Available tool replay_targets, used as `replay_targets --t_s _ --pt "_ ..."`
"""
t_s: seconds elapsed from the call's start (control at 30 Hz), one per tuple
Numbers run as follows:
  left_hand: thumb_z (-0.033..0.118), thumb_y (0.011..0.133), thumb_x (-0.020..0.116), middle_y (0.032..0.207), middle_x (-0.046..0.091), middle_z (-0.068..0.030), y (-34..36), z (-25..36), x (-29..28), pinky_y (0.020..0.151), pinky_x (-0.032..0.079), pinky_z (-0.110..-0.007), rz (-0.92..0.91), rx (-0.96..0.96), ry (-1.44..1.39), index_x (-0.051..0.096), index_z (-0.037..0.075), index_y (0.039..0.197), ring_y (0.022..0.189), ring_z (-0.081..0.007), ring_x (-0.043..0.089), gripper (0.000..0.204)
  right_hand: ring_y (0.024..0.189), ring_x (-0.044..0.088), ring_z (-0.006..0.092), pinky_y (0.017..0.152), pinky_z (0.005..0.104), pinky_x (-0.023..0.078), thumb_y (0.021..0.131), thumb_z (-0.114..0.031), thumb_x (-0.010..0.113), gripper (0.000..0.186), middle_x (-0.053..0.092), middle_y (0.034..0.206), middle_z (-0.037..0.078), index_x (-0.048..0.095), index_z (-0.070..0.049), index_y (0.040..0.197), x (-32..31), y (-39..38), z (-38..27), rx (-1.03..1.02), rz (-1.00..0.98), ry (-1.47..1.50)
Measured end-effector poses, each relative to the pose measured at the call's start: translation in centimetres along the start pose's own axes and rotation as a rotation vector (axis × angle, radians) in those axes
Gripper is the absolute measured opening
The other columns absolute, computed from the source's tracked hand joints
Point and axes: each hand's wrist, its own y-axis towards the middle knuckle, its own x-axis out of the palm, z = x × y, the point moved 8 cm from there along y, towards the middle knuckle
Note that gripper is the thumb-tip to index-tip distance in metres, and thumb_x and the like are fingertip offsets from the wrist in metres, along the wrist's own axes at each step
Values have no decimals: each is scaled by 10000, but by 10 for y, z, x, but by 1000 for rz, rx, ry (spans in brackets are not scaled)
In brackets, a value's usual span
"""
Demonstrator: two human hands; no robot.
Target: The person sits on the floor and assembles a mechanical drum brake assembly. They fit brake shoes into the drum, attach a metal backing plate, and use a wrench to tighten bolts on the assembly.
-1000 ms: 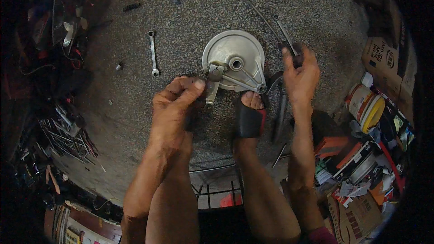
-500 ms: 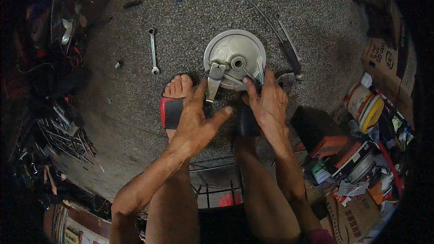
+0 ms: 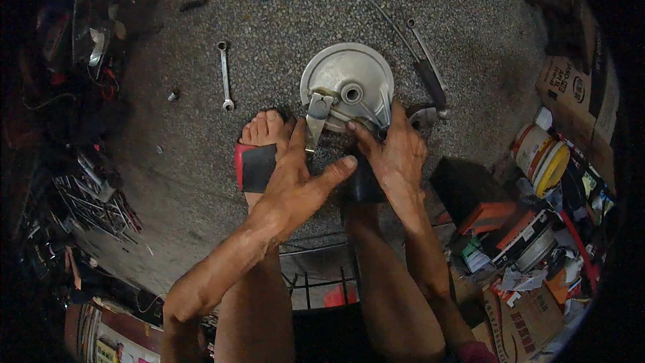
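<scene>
A round silver brake plate (image 3: 329,70) lies on the speckled floor in front of my feet, a hollow hub at its middle. From its lower left side sticks out a flat metal brake arm (image 3: 317,113). My right hand (image 3: 398,151) grips the plate's lower right edge, the thumb at its near side and the fingers along the right rim. Beside the brake arm is my left hand (image 3: 290,178), its thumb spread wide toward the right hand. Its fingertips are close to the arm; whether they touch it I cannot tell.
A combination wrench (image 3: 226,77) lies to the left, another wrench (image 3: 426,54) and a dark-handled tool (image 3: 430,84) to the right. My sandalled foot (image 3: 261,134) is by the left hand. Right: a black box (image 3: 463,185), a tub (image 3: 537,158), cartons (image 3: 578,91). Clutter lines the left.
My right thumb has slid left along the plate's near edge. The left thumb has shifted slightly right, closer to the right hand. The whole view has moved a little.
</scene>
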Motion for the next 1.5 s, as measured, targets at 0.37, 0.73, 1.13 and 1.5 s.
replay_targets --t_s 0.37,0.73,1.13,1.5 --pt "522 766 695 1463 154 -366 -1 -2 4 1138 178 -430 -33 -11 12 140 -182 1397 1405 -434 127 1096 797 634 435 682 495 478 778 -485 716 615 635 838 271 524 45 1022 -2 1 -3 -58 28 -25" --pt "522 765 692 1464 141 -351 -7 7 4 1128 201 -448 -50 -48 64 124 -154 1413 1393 -457 131 1096 817 642 439 682 493 494 771 -477 725 622 647 876 261 526 25 1082 -1 0 -1 -64 47 -13" --pt "535 789 661 1493 124 -324 -9 3 -1 1130 202 -434 -98 -26 167 136 -124 1428 1404 -435 130 1058 675 640 364 622 448 478 799 -466 701 509 636 682 195 626 -4 1000 -25 17 12 65 -47 -47" --pt "522 791 666 1476 153 -324 2 9 0 1135 171 -451 -152 5 297 129 -127 1426 1399 -422 142 1054 794 657 383 718 432 510 786 -289 711 360 679 840 204 681 -4 1003 -64 85 122 62 359 -1"
